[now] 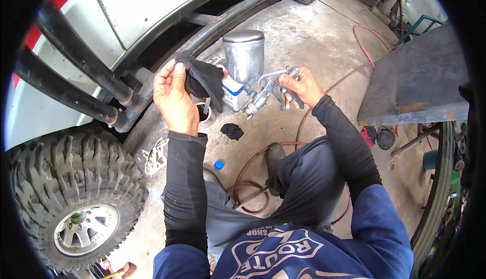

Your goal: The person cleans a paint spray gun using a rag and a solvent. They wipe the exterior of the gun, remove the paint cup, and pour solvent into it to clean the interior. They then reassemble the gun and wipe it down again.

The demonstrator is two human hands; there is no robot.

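Note:
My right hand [299, 87] is closed round the handle of a spray gun [267, 90], whose silver metal cup [244, 58] stands upright with its lid on. In my left hand [174, 94] I pinch a black cloth [202, 79], which hangs down just left of the cup. Behind the cloth and the gun, a white and blue can [233, 94] is partly hidden. A small container with a stick in it [205, 114] sits on the floor beside my left wrist. A crumpled black rag [232, 131] and a blue cap [218, 165] lie nearer my feet.
At left stands a white vehicle [152, 0] with black side tubes [86, 51] and a large knobby tyre [76, 177]. A red hose [243, 172] coils across the concrete floor [309, 36] by my feet. On the right is a dark metal-topped table [420, 71].

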